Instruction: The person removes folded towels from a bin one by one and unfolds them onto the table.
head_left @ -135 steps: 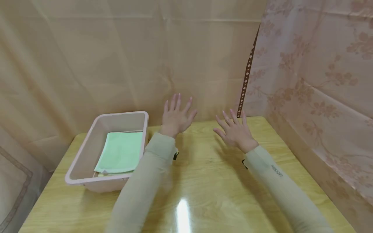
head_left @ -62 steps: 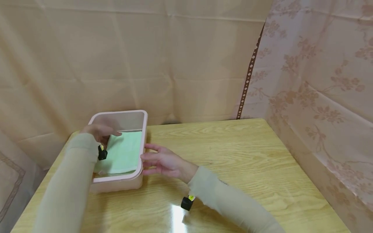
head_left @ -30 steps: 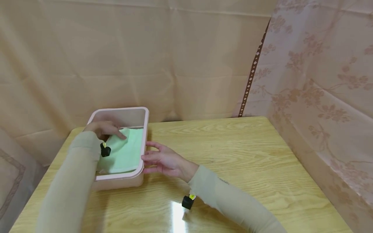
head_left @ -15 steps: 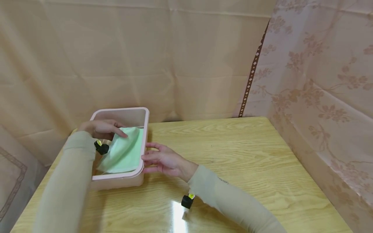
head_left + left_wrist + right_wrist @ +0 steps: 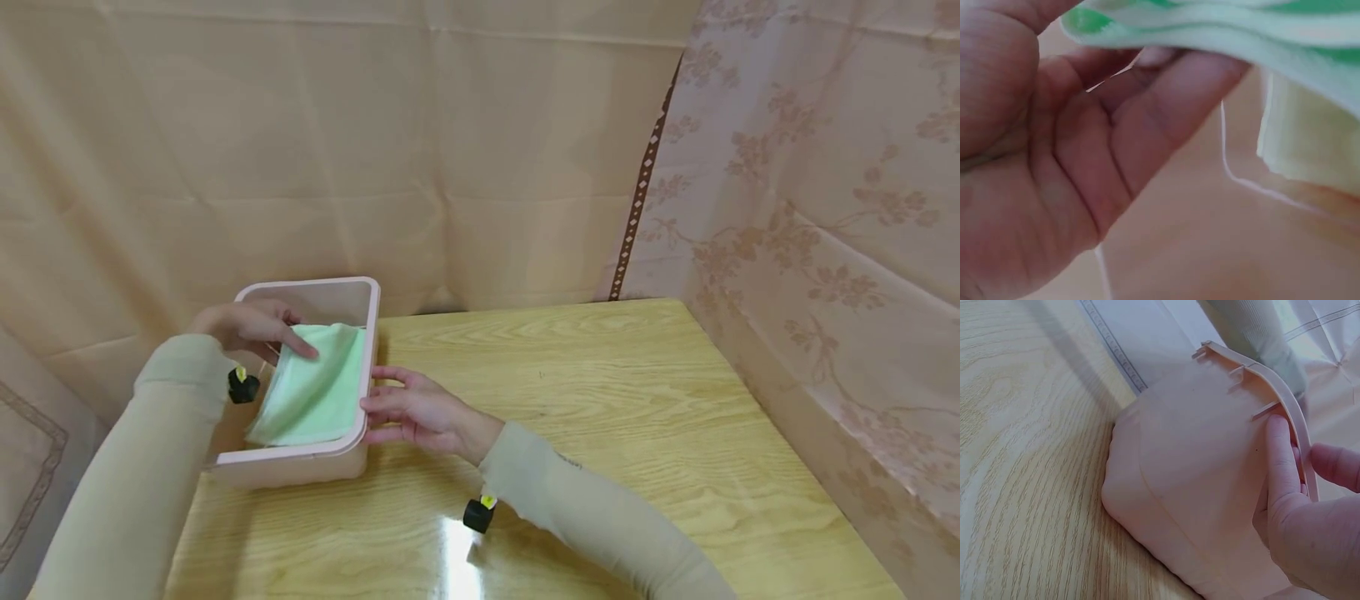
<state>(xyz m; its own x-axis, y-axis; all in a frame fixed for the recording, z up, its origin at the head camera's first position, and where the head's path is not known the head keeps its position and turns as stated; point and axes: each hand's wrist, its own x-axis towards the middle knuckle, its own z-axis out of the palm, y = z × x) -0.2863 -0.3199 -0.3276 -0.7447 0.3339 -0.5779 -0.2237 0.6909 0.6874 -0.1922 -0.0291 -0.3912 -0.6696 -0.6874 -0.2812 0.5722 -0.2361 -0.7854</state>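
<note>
A pale pink plastic basin (image 5: 300,471) stands at the table's left side with a folded light green towel (image 5: 322,392) inside. My left hand (image 5: 251,327) reaches over the basin's left side and pinches the towel's left edge, thumb on top and fingers beneath. In the left wrist view the towel's layered edge (image 5: 1210,34) lies across my fingers, and a pale yellow folded cloth (image 5: 1313,134) shows below it. My right hand (image 5: 431,417) holds the basin's right rim. The right wrist view has its fingers (image 5: 1282,456) against the outer wall and the thumb (image 5: 1338,465) across the rim.
The wood-grain table (image 5: 600,433) extends to the right of the basin. A beige curtain (image 5: 487,167) hangs behind it, and a floral curtain (image 5: 840,250) borders the right side. A small black wrist-worn device (image 5: 478,515) sits below my right sleeve.
Both hands went from spread above the table to the basin. My left hand took the towel's left edge, lifted it, and has shifted slightly left. The right hand has kept its place at the rim.
</note>
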